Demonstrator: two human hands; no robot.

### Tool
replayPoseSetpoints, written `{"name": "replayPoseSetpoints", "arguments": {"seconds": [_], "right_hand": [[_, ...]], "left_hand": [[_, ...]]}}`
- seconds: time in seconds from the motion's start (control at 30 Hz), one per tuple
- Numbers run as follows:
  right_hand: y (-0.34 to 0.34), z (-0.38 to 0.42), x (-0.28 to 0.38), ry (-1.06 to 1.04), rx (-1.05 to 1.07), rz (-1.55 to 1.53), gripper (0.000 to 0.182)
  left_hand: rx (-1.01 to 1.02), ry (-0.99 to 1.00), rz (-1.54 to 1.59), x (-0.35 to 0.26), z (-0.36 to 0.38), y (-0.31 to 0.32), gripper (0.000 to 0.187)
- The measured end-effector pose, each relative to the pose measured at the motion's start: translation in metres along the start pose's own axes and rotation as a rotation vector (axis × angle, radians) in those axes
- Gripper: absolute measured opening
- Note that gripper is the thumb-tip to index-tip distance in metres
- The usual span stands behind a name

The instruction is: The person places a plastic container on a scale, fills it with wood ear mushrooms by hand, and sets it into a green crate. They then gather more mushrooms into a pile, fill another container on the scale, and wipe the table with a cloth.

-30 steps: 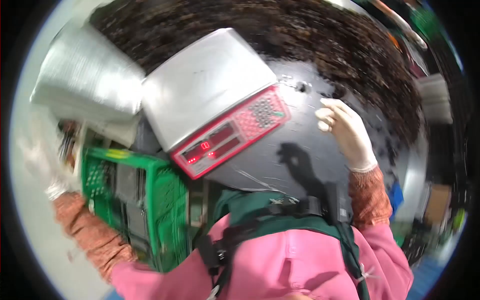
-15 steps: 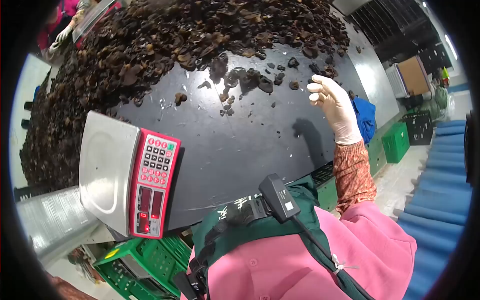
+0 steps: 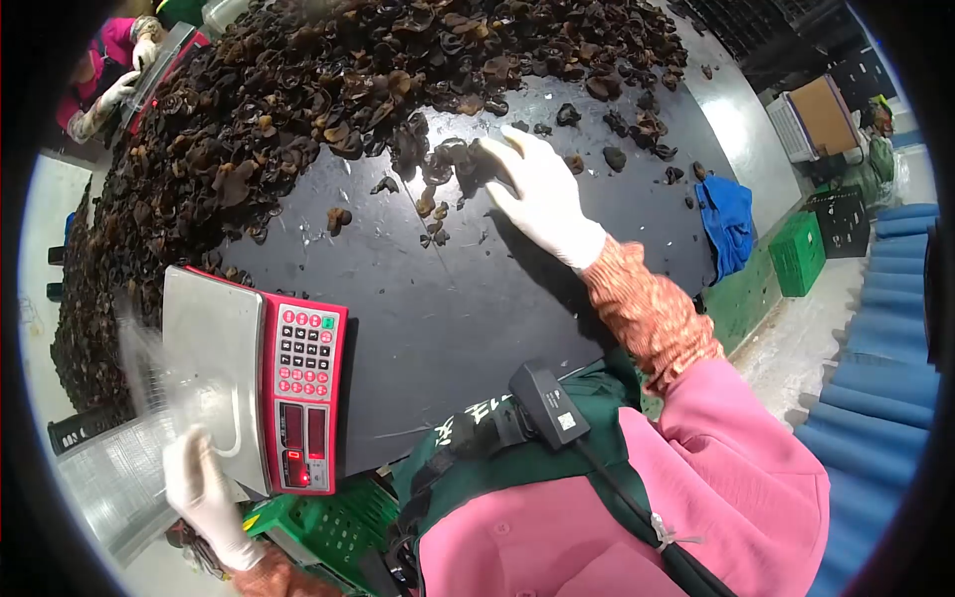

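Note:
My gloved left hand [image 3: 206,488] is at the lower left, beside the scale [image 3: 214,368] with its red keypad. Its fingers are closed on a clear plastic container [image 3: 154,363], blurred by motion, which overlaps the left edge of the metal pan. My gloved right hand [image 3: 542,199] hovers over the dark table [image 3: 398,328], fingers spread and nothing held between them. Its fingertips are close to some loose dark fungus pieces [image 3: 453,159]. Behind them lies the large heap of brown-black fungus [image 3: 298,80].
Stacked clear plastic containers [image 3: 114,488] stand left of the scale. A blue cloth [image 3: 728,224] hangs at the table's right edge, with a green crate [image 3: 796,254] beyond. Another green crate [image 3: 328,527] is below the scale. Another person's gloved hands [image 3: 119,90] are at the upper left.
My right hand has moved left over the table, to the loose pieces. My left hand has come into view with the clear container. The co-worker's hands have shifted.

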State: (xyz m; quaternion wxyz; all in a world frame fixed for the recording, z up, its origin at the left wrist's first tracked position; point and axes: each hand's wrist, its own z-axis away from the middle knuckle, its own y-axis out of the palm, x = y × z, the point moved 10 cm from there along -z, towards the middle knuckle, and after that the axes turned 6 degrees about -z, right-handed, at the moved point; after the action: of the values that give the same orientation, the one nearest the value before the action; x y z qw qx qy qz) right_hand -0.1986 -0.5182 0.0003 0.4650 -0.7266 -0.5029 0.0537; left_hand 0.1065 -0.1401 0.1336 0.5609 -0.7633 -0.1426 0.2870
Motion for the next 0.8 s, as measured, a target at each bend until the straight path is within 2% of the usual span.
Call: {"name": "replayPoseSetpoints", "arguments": {"seconds": [0.03, 0.07, 0.13, 0.17, 0.2, 0.23, 0.27, 0.3, 0.33, 0.37, 0.4, 0.43, 0.47, 0.5, 0.53, 0.57, 0.6, 0.63, 0.67, 0.73, 0.8], "right_hand": [[0.011, -0.008, 0.005, -0.059, 0.046, 0.000, 0.043], [0.021, -0.016, 0.008, -0.119, 0.092, 0.002, 0.041], [0.034, -0.025, -0.005, -0.159, 0.142, -0.033, 0.036], [0.042, -0.026, -0.020, -0.141, 0.148, -0.072, 0.033], [0.048, -0.024, -0.034, -0.124, 0.155, -0.112, 0.030], [0.034, -0.025, -0.050, -0.005, 0.016, -0.308, 0.020], [0.022, -0.025, -0.066, 0.232, 0.000, -0.533, 0.015], [0.018, -0.018, -0.081, 0.449, 0.027, -0.738, 0.014], [0.023, -0.003, -0.093, 0.673, 0.055, -0.939, 0.014], [0.021, 0.006, -0.095, 0.681, -0.010, -1.039, 0.015], [0.018, 0.017, -0.088, 0.746, 0.015, -1.053, 0.014], [0.017, 0.030, -0.075, 0.792, 0.057, -1.050, 0.015], [0.017, 0.042, -0.061, 0.838, 0.095, -1.046, 0.016], [0.011, 0.040, -0.036, 0.653, 0.163, -0.907, 0.018], [0.006, 0.040, -0.011, 0.473, 0.229, -0.764, 0.020], [0.004, 0.039, 0.014, 0.342, 0.302, -0.826, 0.023], [0.000, 0.037, 0.034, 0.208, 0.370, -0.884, 0.025], [0.000, 0.039, 0.025, 0.310, 0.351, -0.950, 0.029], [-0.001, 0.038, 0.001, 0.543, 0.388, -0.813, 0.029], [-0.004, 0.032, -0.056, 0.499, 0.127, -0.443, 0.032], [0.011, 0.021, -0.076, 0.550, 0.326, -0.101, 0.036]], "left_hand": [[-0.017, -0.043, 0.120, 0.001, 0.006, 0.023, 0.014], [0.140, -0.095, 0.017, 0.006, 0.009, 0.045, 0.015], [-0.018, 0.056, -0.020, 0.020, 0.024, 0.065, 0.024], [0.102, 0.029, -0.233, 0.006, 0.019, 0.068, 0.037], [0.014, 0.052, -0.226, -0.014, 0.016, 0.055, 0.041], [-0.078, 0.072, -0.218, -0.034, 0.015, 0.044, 0.044], [-0.170, 0.091, -0.209, -0.054, 0.016, 0.037, 0.048], [-0.176, 0.058, 0.000, -0.068, 0.018, 0.039, 0.045], [-0.071, -0.025, 0.373, -0.067, 0.024, 0.061, 0.036], [0.087, -0.042, 0.528, -0.093, 0.017, 0.085, 0.029], [0.301, -0.260, 0.831, -0.122, 0.005, 0.122, 0.026], [0.519, -0.365, 1.000, -0.138, 0.001, 0.168, 0.027], [0.646, -0.341, 1.251, -0.153, -0.001, 0.215, 0.039], [0.717, -0.350, 1.604, -0.184, -0.005, 0.246, 0.056], [0.850, -0.656, 1.844, -0.199, 0.003, 0.292, 0.064], [0.956, -0.840, 2.111, -0.218, 0.006, 0.309, 0.065], [1.062, -0.841, 2.399, -0.236, 0.005, 0.319, 0.064], [1.018, -0.934, 2.250, -0.232, 0.008, 0.333, 0.063], [0.969, -1.019, 2.098, -0.226, 0.012, 0.343, 0.061], [1.010, -0.985, 2.153, -0.230, 0.009, 0.343, 0.060], [1.017, -0.938, 2.251, -0.237, -0.001, 0.335, 0.061]]}}
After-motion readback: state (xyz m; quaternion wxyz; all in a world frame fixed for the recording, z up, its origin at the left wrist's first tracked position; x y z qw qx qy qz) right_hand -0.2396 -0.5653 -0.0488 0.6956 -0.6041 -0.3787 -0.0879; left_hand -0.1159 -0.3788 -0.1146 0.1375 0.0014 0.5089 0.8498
